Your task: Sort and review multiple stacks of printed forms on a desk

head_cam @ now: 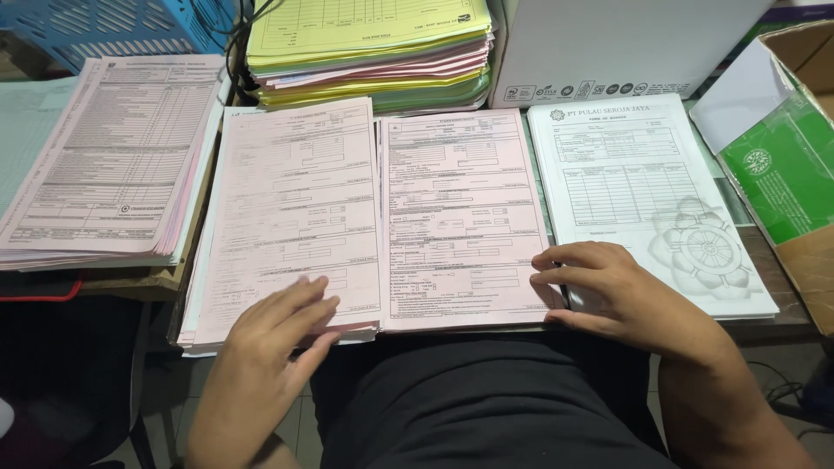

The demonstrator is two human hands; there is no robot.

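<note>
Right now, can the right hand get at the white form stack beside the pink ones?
Probably yes. The right hand rests on the edge between the middle pink stack and the white form stack, already overlapping its lower left corner; nothing lies on top.

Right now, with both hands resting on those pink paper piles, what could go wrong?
1. The left hand lies on the left pink pile, whose near edge overhangs the desk; a push might slide sheets onto the lap.
2. The right hand spans the middle pink pile and the white forms, so sheets could get mixed.
3. The tall coloured stack behind looks uneven and might slip forward.
</note>
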